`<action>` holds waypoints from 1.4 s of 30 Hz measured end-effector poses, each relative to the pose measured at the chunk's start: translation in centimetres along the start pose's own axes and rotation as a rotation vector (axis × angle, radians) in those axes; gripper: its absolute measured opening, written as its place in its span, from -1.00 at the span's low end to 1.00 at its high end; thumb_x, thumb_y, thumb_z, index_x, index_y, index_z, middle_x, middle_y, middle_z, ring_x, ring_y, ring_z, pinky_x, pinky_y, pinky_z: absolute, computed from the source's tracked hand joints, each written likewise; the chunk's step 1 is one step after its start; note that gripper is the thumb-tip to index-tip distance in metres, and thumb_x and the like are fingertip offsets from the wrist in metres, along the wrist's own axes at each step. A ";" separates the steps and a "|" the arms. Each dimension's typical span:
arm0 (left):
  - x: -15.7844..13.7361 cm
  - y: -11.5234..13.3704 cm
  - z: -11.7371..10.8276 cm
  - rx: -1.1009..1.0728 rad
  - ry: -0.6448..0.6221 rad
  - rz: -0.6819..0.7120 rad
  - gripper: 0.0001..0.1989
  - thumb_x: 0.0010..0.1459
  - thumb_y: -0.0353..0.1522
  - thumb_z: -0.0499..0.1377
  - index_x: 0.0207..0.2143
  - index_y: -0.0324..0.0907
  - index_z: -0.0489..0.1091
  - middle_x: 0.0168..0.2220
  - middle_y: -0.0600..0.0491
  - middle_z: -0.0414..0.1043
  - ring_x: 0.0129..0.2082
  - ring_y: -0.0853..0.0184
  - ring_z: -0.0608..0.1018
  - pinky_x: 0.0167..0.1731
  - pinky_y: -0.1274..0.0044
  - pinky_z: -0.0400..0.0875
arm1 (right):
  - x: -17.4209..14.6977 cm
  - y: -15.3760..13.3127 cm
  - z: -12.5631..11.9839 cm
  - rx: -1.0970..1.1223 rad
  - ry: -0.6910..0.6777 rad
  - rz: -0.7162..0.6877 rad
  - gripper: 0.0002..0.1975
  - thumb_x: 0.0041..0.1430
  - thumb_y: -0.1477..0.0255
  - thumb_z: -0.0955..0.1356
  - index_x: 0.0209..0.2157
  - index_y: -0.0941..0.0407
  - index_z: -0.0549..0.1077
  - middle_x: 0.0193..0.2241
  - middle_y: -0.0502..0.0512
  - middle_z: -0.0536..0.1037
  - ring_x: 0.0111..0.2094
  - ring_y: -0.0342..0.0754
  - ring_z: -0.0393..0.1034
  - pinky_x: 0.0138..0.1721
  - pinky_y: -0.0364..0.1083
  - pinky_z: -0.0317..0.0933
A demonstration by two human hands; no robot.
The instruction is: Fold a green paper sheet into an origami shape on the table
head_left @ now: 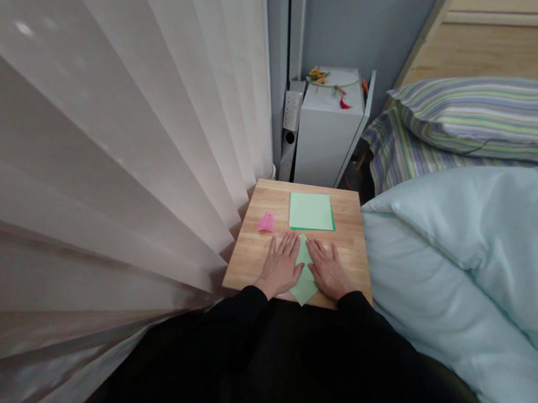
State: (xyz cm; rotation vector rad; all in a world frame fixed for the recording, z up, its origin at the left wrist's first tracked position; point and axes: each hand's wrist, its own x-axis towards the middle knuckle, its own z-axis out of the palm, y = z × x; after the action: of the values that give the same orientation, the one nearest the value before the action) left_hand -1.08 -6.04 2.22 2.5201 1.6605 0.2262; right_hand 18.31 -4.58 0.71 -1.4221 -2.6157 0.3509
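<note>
A sheet of light green paper [305, 290], folded into a narrow pointed shape, lies on a small wooden table [253, 259]. Its lower tip reaches the table's near edge. My left hand [283, 265] rests flat over the paper's left side, fingers stretched out. On the right side, my right hand [328, 270] also lies flat with its fingers extended, pressing on the paper's edge. Part of the paper is hidden beneath both hands. Beyond the hands sits a stack of green square paper [312, 211]. A small folded pink paper piece [267, 222] stands left of that stack.
Pleated curtains [161, 113] hang close along the left of the table. A bed with a pale blue quilt [466, 256] and a striped pillow [501, 117] borders the right. Behind the table stands a white cabinet [328, 136] with small colourful items on top.
</note>
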 end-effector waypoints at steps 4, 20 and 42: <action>-0.3 0.1 0.1 -0.001 -0.007 0.019 -0.25 0.37 -0.12 -0.08 0.47 -0.30 -0.18 0.49 -0.19 -0.12 0.50 0.08 -0.11 0.42 0.00 -0.23 | -0.2 -0.1 -0.1 -0.023 0.004 -0.035 -0.36 0.42 0.41 0.11 0.47 0.17 -0.11 0.45 0.26 0.03 0.46 0.11 -0.12 0.39 0.38 -0.30; 0.6 -0.3 -0.2 0.008 -0.012 0.039 -0.33 0.38 -0.21 -0.10 0.46 -0.24 -0.12 0.49 -0.11 -0.11 0.50 0.12 -0.10 0.42 0.03 -0.20 | 0.0 -0.3 -0.9 0.002 -0.053 -0.024 -0.40 0.44 0.40 0.10 0.45 0.13 -0.01 0.45 0.22 0.03 0.47 0.14 -0.17 0.39 0.40 -0.35; 1.2 -0.2 -0.9 0.049 -0.024 0.015 -0.40 0.40 -0.20 -0.11 0.43 -0.17 0.02 0.48 -0.05 -0.06 0.48 0.12 0.00 0.41 0.03 -0.11 | 0.4 -1.0 -1.3 -0.040 -0.110 0.047 -0.39 0.45 0.35 0.08 0.47 0.09 -0.08 0.48 0.18 -0.09 0.48 0.18 -0.24 0.37 0.43 -0.29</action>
State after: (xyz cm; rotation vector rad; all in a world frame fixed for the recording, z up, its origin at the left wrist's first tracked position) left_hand -0.95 -4.83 3.17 2.5608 1.6588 0.1582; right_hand 17.58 -4.63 2.20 -1.5210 -2.6928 0.3958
